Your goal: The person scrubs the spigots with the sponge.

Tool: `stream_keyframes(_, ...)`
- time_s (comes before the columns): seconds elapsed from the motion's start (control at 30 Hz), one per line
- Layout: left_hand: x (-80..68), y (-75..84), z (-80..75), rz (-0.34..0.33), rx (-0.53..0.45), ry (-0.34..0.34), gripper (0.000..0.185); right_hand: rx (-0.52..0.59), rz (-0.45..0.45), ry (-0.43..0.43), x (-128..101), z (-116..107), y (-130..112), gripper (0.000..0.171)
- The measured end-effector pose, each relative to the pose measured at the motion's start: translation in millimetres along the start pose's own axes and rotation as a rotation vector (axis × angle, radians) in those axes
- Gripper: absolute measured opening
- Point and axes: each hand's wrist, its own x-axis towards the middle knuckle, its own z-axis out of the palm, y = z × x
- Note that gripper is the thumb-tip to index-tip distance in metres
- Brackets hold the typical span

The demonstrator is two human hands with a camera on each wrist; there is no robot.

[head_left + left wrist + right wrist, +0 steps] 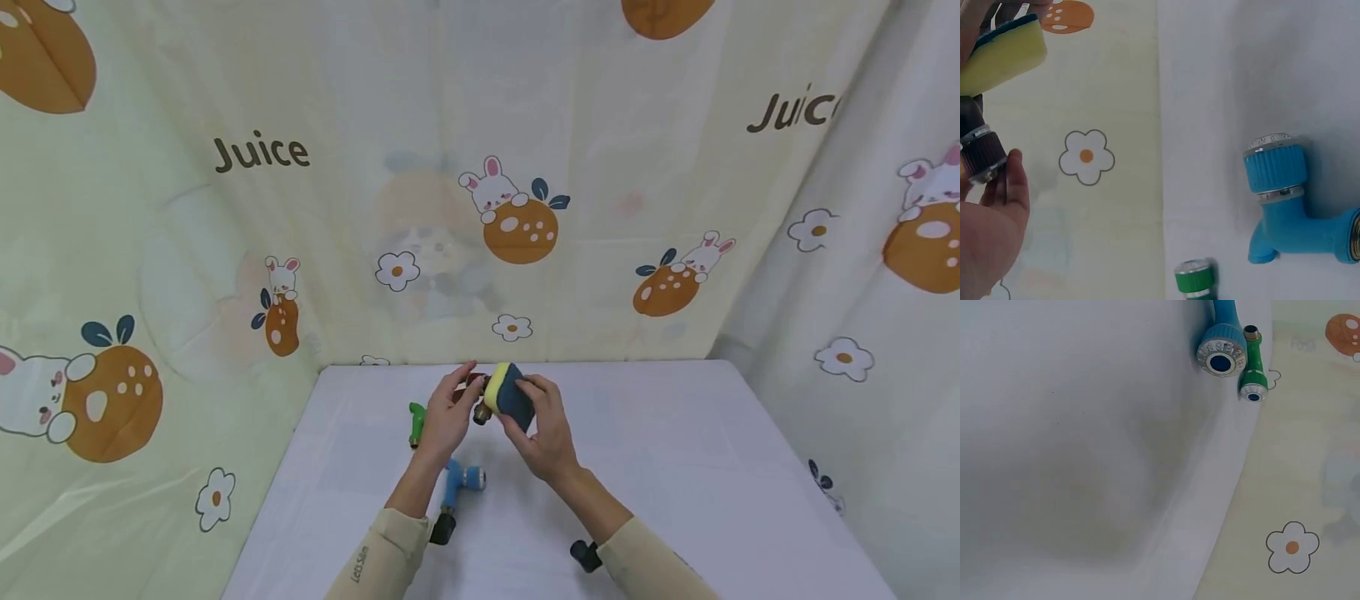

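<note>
Both of the person's forearms, in pale beige sleeves, reach out over the white-covered table [675, 467], and the hands meet in the air above its far half. The left hand [447, 414] is raised with the wrist bent back, its fingers and thumb curled round a small dark red tap fitting with a metal ring [980, 155]; the left wrist view shows that fitting pinched at the fingertips. The right hand [546, 433] comes in from the other side, fingers wrapped round a rectangular sponge with a yellow foam layer and a dark blue scouring face [508, 393], which it presses against the fitting's end. The sponge is held tilted, yellow side toward the left hand.

Below the hands, on the cloth, lies a blue plastic tap with a ribbed collar [459, 482], and just beside it, nearer the back edge, a smaller green plastic tap [416, 423]. A cream curtain printed with rabbits, oranges and flowers [517, 217] hangs behind the table.
</note>
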Motion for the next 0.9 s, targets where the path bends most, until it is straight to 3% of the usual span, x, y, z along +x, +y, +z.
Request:
stream_keyframes(0.27,-2.7,-3.0,-9.9,0.017,-0.054,-0.258,0.068,0.005,-0.02,0.046,7.6,-4.1,0.6,0.059)
stream_keyframes(0.37,-3.3,-3.8,-13.0,0.014,-0.079,-0.312,0.071,0.004,-0.014,0.046,8.1,-5.3,2.3,0.058)
stream_keyframes(0.63,-4.4,-2.1,-14.0,0.007,-0.043,-0.294,0.08,-0.012,-0.042,0.039,7.5,-8.6,2.2,0.06)
stream_keyframes(0.9,-5.1,-6.0,-11.7,0.022,0.002,-0.27,0.074,-0.055,-0.033,0.017,8.3,-9.9,-0.3,0.056)
